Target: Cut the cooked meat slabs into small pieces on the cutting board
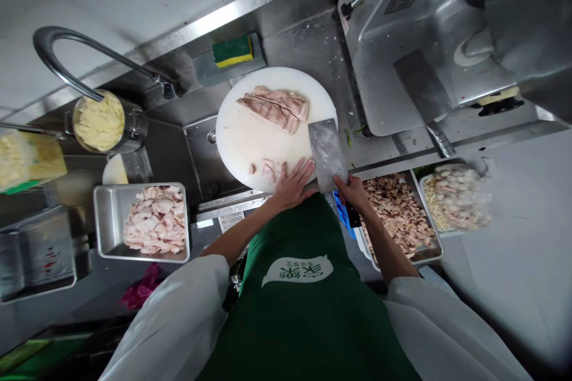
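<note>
Near edge of the round white board (236, 137): left hand (292, 183) palm down, fingers outstretched, gripping nothing visible; small meat pieces (269, 170) lie just beside its fingertips.
Cleaver (328, 149): right hand (352, 193) wrapped round its black handle, blade over the board's right rim.
Meat slab (274, 108): beyond both hands, on the board's far half, just left of the blade.
Sink (199, 158): steel, partly beneath the board.
Sponge (232, 52): green and yellow, behind the board.
Left tray (109, 220): pale slices (156, 220) heaped at its right.
Right tray (426, 208): chopped brown pieces (397, 214).
Steel machine (379, 71): far right, another cleaver (422, 86) lying on it.
</note>
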`<control>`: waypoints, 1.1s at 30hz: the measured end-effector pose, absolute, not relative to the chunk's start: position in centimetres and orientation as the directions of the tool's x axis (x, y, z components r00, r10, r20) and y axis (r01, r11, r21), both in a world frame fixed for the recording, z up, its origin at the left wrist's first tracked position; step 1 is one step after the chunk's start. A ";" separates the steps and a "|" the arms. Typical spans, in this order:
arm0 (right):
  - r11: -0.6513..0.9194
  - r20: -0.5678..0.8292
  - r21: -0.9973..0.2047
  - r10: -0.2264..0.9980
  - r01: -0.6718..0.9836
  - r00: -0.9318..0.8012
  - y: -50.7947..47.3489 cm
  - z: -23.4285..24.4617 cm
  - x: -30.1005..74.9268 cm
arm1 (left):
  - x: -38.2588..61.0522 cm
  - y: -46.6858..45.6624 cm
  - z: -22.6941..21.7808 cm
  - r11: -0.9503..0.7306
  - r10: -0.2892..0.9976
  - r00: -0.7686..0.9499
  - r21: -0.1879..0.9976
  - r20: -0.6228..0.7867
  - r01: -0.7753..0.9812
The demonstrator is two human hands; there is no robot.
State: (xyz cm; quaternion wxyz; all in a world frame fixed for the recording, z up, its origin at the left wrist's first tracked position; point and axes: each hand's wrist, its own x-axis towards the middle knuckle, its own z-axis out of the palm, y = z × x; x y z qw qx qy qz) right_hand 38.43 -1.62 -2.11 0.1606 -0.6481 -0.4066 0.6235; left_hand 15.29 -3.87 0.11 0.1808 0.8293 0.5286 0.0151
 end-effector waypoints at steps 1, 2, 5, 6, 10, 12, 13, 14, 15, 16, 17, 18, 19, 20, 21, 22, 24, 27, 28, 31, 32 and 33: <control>-0.621 -0.682 -0.711 0.723 0.332 -0.110 -2.0 -2.3 38.7 | 15.3 -3.9 0.1 -0.373 0.883 0.439 0.319 -0.165 0.871; -0.621 -0.687 -0.704 0.719 0.345 -0.105 -2.3 -2.4 39.0 | 15.3 -3.9 0.1 -0.372 0.883 0.439 0.324 -0.165 0.870; -0.614 -0.685 -0.686 0.726 0.390 -0.060 -3.0 -2.7 39.8 | 15.1 -3.9 -0.1 -0.370 0.881 0.446 0.356 -0.159 0.858; -0.614 -0.681 -0.685 0.731 0.394 -0.046 -3.0 -2.7 40.0 | 14.9 -4.0 -0.2 -0.364 0.885 0.441 0.368 -0.151 0.856; -0.610 -0.678 -0.679 0.735 0.407 -0.030 -2.5 -2.7 39.8 | 14.6 -4.2 -0.5 -0.318 0.912 0.393 0.401 -0.119 0.859; -0.597 -0.672 -0.679 0.740 0.428 -0.033 -2.0 -2.7 39.5 | 14.7 -4.2 -0.4 -0.319 0.909 0.398 0.407 -0.124 0.856; -0.590 -0.667 -0.680 0.744 0.436 -0.034 -1.8 -2.7 39.2 | 14.8 -4.2 -0.4 -0.326 0.904 0.407 0.408 -0.129 0.853; -0.583 -0.662 -0.682 0.748 0.441 -0.035 -1.7 -2.7 39.0 | 14.9 -4.2 -0.4 -0.333 0.899 0.416 0.408 -0.134 0.850; -0.578 -0.658 -0.685 0.752 0.445 -0.036 -1.5 -2.7 38.8 | 15.1 -4.1 -0.3 -0.339 0.896 0.423 0.406 -0.136 0.849; -0.574 -0.655 -0.686 0.755 0.448 -0.036 -1.4 -2.7 38.6 | 15.2 -4.1 -0.3 -0.343 0.894 0.427 0.403 -0.137 0.848; -0.571 -0.653 -0.686 0.757 0.450 -0.035 -1.3 -2.7 38.5 | 15.3 -4.1 -0.3 -0.345 0.894 0.427 0.399 -0.137 0.849; -0.569 -0.652 -0.685 0.758 0.455 -0.034 -1.3 -2.7 38.4 | 15.4 -4.0 -0.3 -0.346 0.894 0.426 0.394 -0.136 0.852; -0.566 -0.651 -0.683 0.758 0.462 -0.034 -1.3 -2.7 38.4 | 15.5 -4.0 -0.3 -0.345 0.895 0.424 0.389 -0.137 0.854; -0.563 -0.651 -0.679 0.758 0.471 -0.033 -1.4 -2.7 38.5 | 15.5 -4.1 -0.3 -0.345 0.896 0.423 0.386 -0.138 0.856; -0.559 -0.653 -0.673 0.757 0.484 -0.035 -1.6 -2.6 38.7 | 15.5 -4.1 -0.3 -0.345 0.896 0.423 0.382 -0.139 0.857; -0.553 -0.656 -0.666 0.754 0.501 -0.039 -1.9 -2.5 38.9 | 15.6 -4.1 -0.3 -0.346 0.895 0.423 0.379 -0.141 0.858; -0.536 -0.661 -0.646 0.749 0.543 -0.047 -2.5 -2.3 39.7 | 15.5 -4.1 -0.3 -0.351 0.892 0.428 0.377 -0.143 0.857; -0.496 -0.648 -0.633 0.759 0.594 -0.057 -3.0 -2.1 40.3 | 15.4 -4.0 -0.3 -0.360 0.888 0.437 0.375 -0.142 0.854; -0.483 -0.639 -0.633 0.767 0.605 -0.057 -2.9 -2.1 40.3 | 15.4 -4.0 -0.3 -0.362 0.888 0.438 0.374 -0.141 0.854; -0.455 -0.617 -0.629 0.785 0.630 -0.048 -2.2 -2.1 39.6 | 15.4 -3.9 -0.4 -0.358 0.890 0.434 0.371 -0.142 0.857; -0.449 -0.615 -0.625 0.787 0.639 -0.048 -2.0 -2.0 39.5 | 15.4 -3.9 -0.5 -0.356 0.892 0.430 0.370 -0.141 0.858; -0.442 -0.616 -0.620 0.786 0.648 -0.052 -2.0 -2.0 39.5 | 15.4 -3.9 -0.5 -0.354 0.894 0.427 0.367 -0.139 0.860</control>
